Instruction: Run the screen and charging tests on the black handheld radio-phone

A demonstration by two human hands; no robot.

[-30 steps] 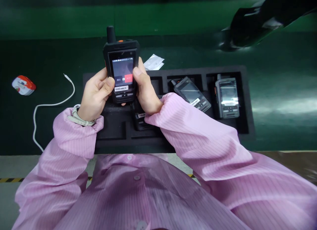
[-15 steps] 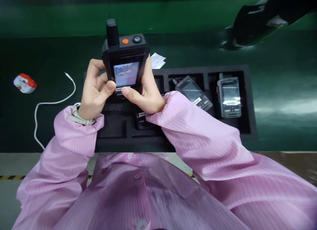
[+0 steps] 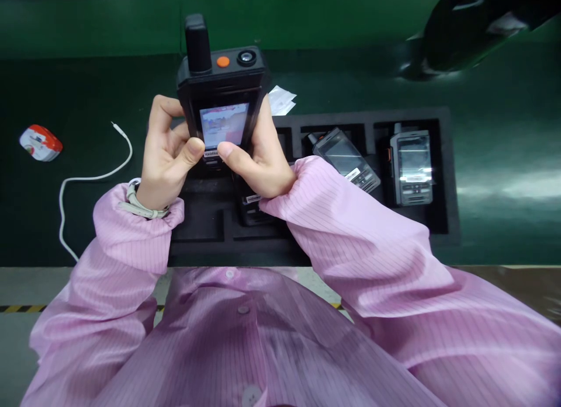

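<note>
A black handheld radio (image 3: 221, 91) with a stubby antenna, an orange top button and a lit screen is held up above a dark foam tray (image 3: 451, 179). My left hand (image 3: 164, 156) grips its left side, thumb by the lower edge of the screen. Around the right side wraps my right hand (image 3: 263, 156), its thumb on the front just below the screen. Both hands' rear fingers are partly hidden. Another radio (image 3: 252, 208) lies in the tray under my right wrist, mostly covered.
In the tray, one radio (image 3: 348, 159) lies tilted and another radio (image 3: 412, 167) sits upright in the right slot. Pale slips (image 3: 280, 100) lie behind the tray. At left are a white cable (image 3: 94, 177) and a red-and-white object (image 3: 41, 143). A dark shape (image 3: 460, 36) stands upper right.
The picture on the radio's screen looks different, and my right thumb sits slightly further right. The whole view has shifted a little; both hands keep their grip.
</note>
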